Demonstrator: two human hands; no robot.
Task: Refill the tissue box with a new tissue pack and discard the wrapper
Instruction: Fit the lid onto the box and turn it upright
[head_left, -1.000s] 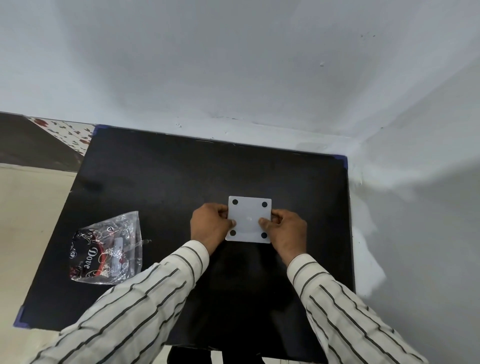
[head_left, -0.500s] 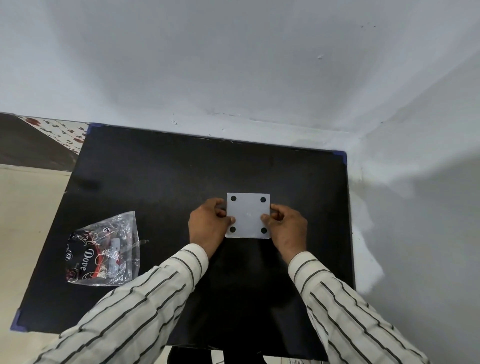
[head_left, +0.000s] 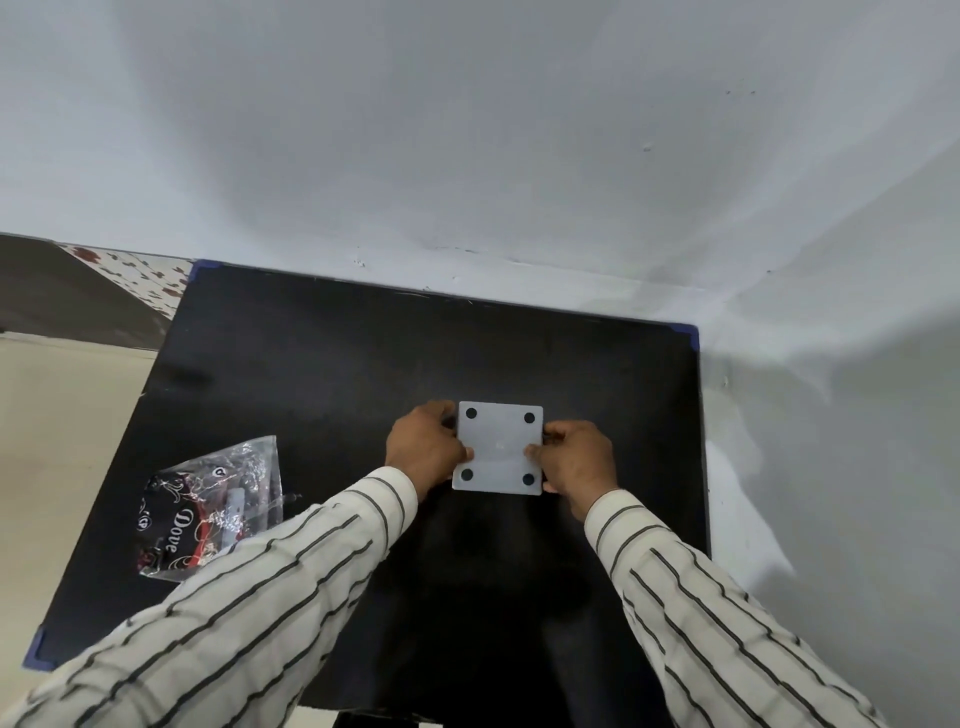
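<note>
A white square tissue box stands upside down in the middle of the black table, its base up with four black round feet at the corners. My left hand grips its left side and my right hand grips its right side, thumbs on the base. A crumpled clear and black wrapper printed "Dove" lies flat on the table's left part, well apart from both hands. What is inside the box is hidden.
The table stands in a corner, with a white wall behind it and another on the right. Left of the table are a beige floor and a patterned cloth. Blue tape marks the table's corners.
Both hands and the box stay almost where they were; the thumbs have shifted slightly on the base. The wrapper has not moved.
</note>
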